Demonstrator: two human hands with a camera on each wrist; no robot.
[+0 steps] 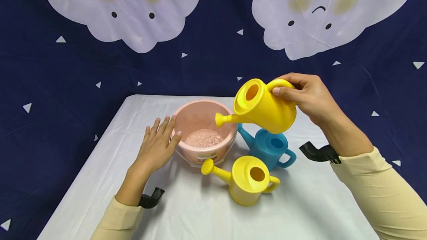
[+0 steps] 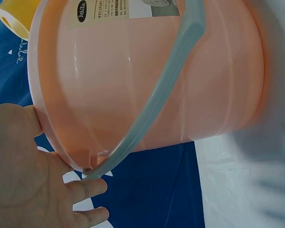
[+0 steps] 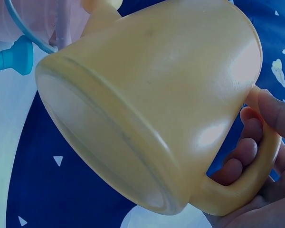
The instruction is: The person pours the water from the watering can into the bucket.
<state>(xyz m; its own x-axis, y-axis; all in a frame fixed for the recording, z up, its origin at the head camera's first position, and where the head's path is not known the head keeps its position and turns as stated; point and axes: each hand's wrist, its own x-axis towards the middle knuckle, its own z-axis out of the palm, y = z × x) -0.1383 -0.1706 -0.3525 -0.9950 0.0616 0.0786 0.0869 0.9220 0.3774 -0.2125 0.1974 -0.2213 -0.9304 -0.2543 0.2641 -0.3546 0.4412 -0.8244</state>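
My right hand grips the handle of a yellow watering can, its fingers wrapped through the loop in the right wrist view. The can is tilted, spout down over a pink bucket, and thin streams of water fall from the spout. Rippling water lies in the bottom of the bucket. On the bucket's left rim rests my left hand, fingers spread and straight. The left wrist view shows the bucket's grey handle hanging down its side, close to the fingers.
A second yellow watering can stands upright in front of the bucket, spout pointing left. Behind it stands a blue watering can, right of the bucket. A white cloth covers the table. Behind hangs a dark blue curtain with clouds.
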